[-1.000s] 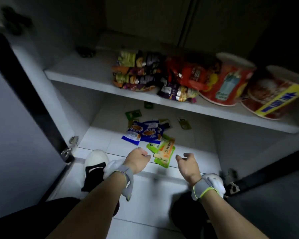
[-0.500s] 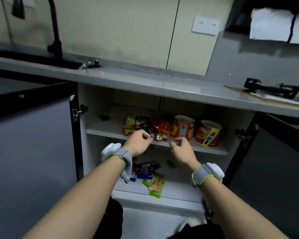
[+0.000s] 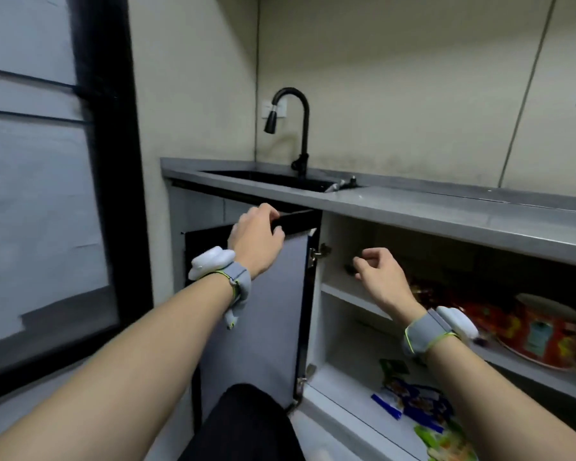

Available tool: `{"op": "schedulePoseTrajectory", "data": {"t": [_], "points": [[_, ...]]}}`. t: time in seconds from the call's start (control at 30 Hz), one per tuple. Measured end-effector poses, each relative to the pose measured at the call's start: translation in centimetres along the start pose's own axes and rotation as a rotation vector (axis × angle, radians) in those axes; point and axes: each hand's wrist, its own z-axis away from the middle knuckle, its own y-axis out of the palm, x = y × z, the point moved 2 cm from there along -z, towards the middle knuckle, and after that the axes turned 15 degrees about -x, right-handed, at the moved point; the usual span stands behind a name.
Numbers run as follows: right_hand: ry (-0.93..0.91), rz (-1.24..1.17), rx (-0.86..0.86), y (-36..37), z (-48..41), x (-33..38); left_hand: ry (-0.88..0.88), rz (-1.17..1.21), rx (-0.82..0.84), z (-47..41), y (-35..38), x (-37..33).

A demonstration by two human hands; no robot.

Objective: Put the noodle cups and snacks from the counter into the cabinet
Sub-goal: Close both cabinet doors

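**Head view: my left hand on the cabinet door, snacks inside**

Head camera looks across the grey bench point(image 3: 446, 207) toward the black gooseneck tap point(image 3: 296, 128) and the dark sink point(image 3: 273, 178). My left hand point(image 3: 256, 237) reaches up and forward, fingers curled over the top edge of the open grey cabinet door with black edging point(image 3: 256, 311), grasping it. My right hand point(image 3: 379, 274) hangs in front of the cabinet opening, fingers loosely curled, grasping nothing. Both wrists wear grey bands with white pods.

On the white middle shelf point(image 3: 350, 296) a red noodle cup point(image 3: 542, 331) lies tipped, its long axis running front to back and its pale lid end turned away toward the cabinet's back. Its label is too blurred to read. Left of it sit red and orange snack packets point(image 3: 453, 301), partly hidden by my right wrist. On the cabinet floor point(image 3: 343, 390) lie flat blue snack packets point(image 3: 413, 400), a green packet point(image 3: 446, 440) nearer me, and a small dark green sachet point(image 3: 393, 366) behind them; no writing is legible.
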Motion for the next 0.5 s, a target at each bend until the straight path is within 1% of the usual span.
{"op": "schedulePoseTrajectory", "data": {"t": [0.1,0.2,0.27,0.37,0.5], "points": [[-0.103,-0.006,0.076,2.3,0.7,1.7,0.004,-0.222,-0.140,-1.1,-3.9,3.8],[-0.209,0.046,0.136,3.3,1.6,1.9,-0.048,-0.330,-0.132,-1.4,-6.7,7.6],[-0.230,0.080,0.163,3.9,2.1,1.5,-0.120,-0.246,-0.069,-1.3,-8.0,9.3],[-0.217,0.093,0.153,4.4,2.5,1.3,-0.197,-0.007,-0.006,-0.4,-7.9,9.9],[-0.220,0.122,0.118,4.0,2.7,1.9,-0.212,0.094,-0.150,1.3,-7.3,9.5]]}}
